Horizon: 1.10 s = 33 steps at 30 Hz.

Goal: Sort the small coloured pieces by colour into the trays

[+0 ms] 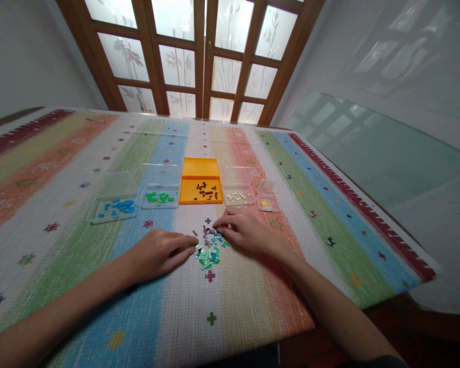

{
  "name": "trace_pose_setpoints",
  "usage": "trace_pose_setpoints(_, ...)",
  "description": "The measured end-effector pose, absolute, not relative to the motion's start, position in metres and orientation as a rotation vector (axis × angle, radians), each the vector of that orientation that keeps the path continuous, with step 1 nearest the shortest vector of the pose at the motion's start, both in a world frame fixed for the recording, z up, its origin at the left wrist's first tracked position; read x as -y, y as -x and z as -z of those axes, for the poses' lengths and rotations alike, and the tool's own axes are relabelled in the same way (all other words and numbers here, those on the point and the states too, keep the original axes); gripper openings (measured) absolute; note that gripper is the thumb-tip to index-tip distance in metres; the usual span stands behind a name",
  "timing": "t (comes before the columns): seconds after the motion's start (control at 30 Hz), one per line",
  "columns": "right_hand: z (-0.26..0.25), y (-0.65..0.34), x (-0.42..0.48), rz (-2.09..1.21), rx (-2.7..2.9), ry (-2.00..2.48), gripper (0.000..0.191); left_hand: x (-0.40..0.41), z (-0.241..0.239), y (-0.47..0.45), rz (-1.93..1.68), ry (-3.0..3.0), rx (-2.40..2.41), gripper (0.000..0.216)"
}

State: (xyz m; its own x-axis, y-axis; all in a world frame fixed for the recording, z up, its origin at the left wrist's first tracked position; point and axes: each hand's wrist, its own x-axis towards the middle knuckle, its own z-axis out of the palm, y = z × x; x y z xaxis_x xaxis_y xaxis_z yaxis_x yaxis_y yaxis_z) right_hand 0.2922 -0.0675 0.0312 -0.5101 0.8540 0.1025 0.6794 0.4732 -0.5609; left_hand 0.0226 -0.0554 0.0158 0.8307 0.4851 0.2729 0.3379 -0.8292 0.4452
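Note:
A loose pile of small building bricks (209, 257), green, blue and dark brown, lies on the tablecloth between my hands. At its left edge is my left hand (159, 254), thumb and fingers drawn together at the tips; anything held there is too small to tell. My right hand (247, 228) reaches the pile's upper right side, beside dark and blue pieces. Its thumb and index finger are closed, and I cannot make out what is between them. Behind the pile, an orange box (201, 201) with its lid raised holds dark brown bricks (207, 192).
Clear lidded boxes flank the orange one: a box of blue pieces (115, 216), a box of green pieces (159, 204), a box of cream pieces (238, 202) and a small box of yellow pieces (267, 208). A striped tablecloth (230, 312) covers the table.

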Motion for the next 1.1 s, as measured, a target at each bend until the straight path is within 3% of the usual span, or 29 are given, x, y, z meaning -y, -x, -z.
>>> trace_pose_setpoints(0.33, -0.03, -0.29, 0.067, -0.667, 2.333, 1.304, 0.008, 0.052, -0.02, -0.02, -0.551, -2.693, -0.653, 0.027)
trace_pose_setpoints(0.57, -0.03, -0.289, 0.067, -0.58, 2.366, 1.279, 0.009, 0.016, -0.046, 0.007, -0.785, -2.7, -1.076, 0.033)
trace_pose_setpoints(0.93, -0.031, -0.284, 0.069, -0.554, 2.321, 1.33, 0.007, -0.036, -0.042, 0.002, -0.554, -2.639, -1.407, 0.033)
trace_pose_setpoints(1.1, -0.031, -0.283, 0.069, -0.585, 2.241, 1.318, 0.006, -0.027, -0.052, 0.004, -0.649, -2.627, -1.39, 0.036)
